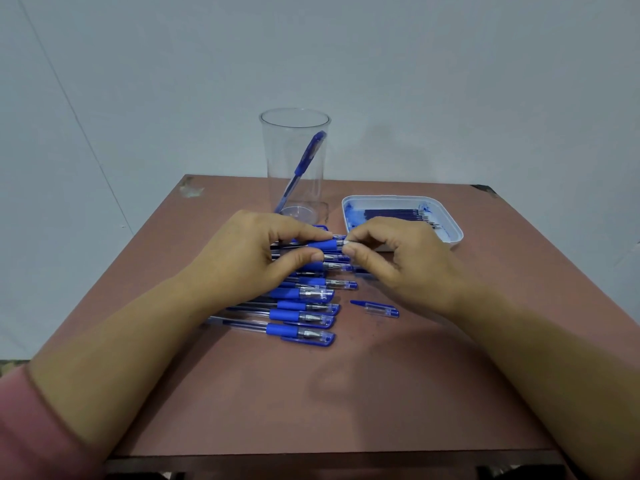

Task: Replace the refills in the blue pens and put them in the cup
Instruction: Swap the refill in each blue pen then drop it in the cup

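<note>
The left hand (242, 251) is gripping a blue pen (325, 244) by its sleeve, steadying it over the pens (301, 315) on the counter (346, 393); the right hand (391, 258) is pinching its tip, likely unscrewing; the cup (277, 150) is standing behind, refills (391, 213) beside.

One cup (277, 150), one pen (306, 157) inside, one held pen (327, 244), about nine pens (301, 332) lying, one loose cap (382, 310), one tray (450, 220)

Capped blue pens (304, 332) in a row on the surface (346, 393), tips rightward; one uncapped pen (322, 244) held level over the far end, a loose cap (379, 309) lying just right of the row. Behind, tall clear cup (277, 150) upright, one capped pen (299, 171) leaning inside; dark refills (394, 213) flat in a white tray (453, 233).
</note>
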Demonstrator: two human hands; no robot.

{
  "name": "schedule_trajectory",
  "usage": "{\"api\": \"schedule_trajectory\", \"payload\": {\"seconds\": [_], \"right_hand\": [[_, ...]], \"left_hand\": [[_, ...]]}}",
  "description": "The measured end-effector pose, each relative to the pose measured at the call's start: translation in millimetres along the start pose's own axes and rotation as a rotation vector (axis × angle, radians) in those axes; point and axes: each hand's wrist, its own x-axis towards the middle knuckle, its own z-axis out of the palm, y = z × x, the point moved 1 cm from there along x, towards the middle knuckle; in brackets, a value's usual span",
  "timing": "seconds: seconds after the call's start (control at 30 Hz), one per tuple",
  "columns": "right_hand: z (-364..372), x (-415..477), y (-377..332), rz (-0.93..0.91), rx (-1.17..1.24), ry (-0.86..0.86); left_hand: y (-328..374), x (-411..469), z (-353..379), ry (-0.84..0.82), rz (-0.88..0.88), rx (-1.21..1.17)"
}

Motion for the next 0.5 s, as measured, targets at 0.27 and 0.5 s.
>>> {"api": "schedule_trajectory", "payload": {"seconds": [0.27, 0.5], "right_hand": [[0.9, 1.2, -1.5, 0.143, 0.28, 0.153], [-21.0, 3.0, 1.1, 0.26, 0.513, 0.292]], "left_hand": [[2.1, -3.7, -2.4, 0.01, -0.12, 0.096], [10.5, -20.9, -7.7, -0.255, -0.349, 0.412]]}}
